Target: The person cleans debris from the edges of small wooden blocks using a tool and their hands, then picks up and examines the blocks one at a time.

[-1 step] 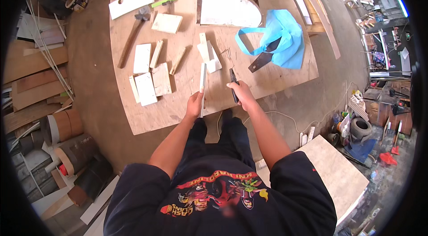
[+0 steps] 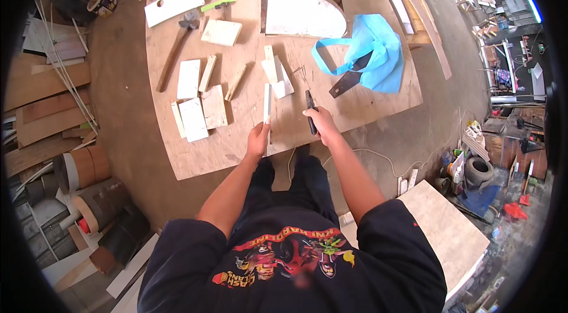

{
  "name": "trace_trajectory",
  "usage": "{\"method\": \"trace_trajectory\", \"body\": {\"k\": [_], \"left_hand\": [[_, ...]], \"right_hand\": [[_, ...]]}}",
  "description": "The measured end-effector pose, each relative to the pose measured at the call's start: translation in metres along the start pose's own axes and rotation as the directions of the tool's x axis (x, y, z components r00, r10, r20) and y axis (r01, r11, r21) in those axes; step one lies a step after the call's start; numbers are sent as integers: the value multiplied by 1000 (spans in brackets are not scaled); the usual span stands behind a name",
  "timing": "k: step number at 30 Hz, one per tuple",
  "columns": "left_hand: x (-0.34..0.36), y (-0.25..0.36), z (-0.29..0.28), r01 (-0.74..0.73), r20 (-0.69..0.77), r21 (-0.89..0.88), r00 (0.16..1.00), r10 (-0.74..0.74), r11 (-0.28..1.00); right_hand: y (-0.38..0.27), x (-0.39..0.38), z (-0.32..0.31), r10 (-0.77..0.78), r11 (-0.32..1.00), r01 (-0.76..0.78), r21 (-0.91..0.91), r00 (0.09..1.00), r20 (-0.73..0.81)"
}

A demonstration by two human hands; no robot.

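My left hand [image 2: 257, 138] is closed around a narrow pale wood strip [image 2: 268, 99], held upright near the front edge of the worktable. In my right hand [image 2: 323, 124] are pliers [image 2: 309, 102] with dark handles, their jaws pointing away from me. Nothing is visible between the jaws. Just beyond the strip lies a white-faced wood piece [image 2: 283, 79] beside a small wooden block [image 2: 269, 57]. Several thin nails [image 2: 303, 73] seem to be scattered on the tabletop past the pliers.
On the plywood table [image 2: 236, 156] a hammer [image 2: 174, 55] and several wood offcuts [image 2: 192, 118] lie to the left. A handsaw [image 2: 345, 84] sticks out of a blue cloth bag [image 2: 378, 55] at right. A curved wooden piece [image 2: 303, 12] stands at the back. A cable [image 2: 378, 154] crosses the floor.
The wood strip in my left hand has turned slightly, showing more of its pale face. Both hands stay in nearly the same place.
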State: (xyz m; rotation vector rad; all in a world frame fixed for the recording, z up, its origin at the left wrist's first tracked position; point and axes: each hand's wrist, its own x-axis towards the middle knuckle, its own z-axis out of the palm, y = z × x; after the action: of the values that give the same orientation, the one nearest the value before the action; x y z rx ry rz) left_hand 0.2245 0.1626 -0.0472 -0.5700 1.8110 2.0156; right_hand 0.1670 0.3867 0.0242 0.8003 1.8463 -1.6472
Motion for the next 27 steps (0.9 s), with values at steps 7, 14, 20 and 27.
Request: {"method": "trace_trajectory", "body": {"k": [7, 14, 20, 27], "left_hand": [[16, -2, 6, 6, -53, 86, 999, -1, 996], [13, 18, 37, 91, -198, -250, 970, -143, 964], [19, 20, 58, -5, -324, -497, 929, -180, 868], [9, 14, 62, 11, -223, -714, 944, -242, 700]], "right_hand": [[-8, 63, -21, 55, 997, -58, 42, 996, 68], [-10, 92, -39, 88, 996, -85, -23, 962, 259], [-17, 97, -47, 164, 986, -142, -84, 895, 414], [-5, 66, -29, 99, 995, -86, -53, 923, 371]]}}
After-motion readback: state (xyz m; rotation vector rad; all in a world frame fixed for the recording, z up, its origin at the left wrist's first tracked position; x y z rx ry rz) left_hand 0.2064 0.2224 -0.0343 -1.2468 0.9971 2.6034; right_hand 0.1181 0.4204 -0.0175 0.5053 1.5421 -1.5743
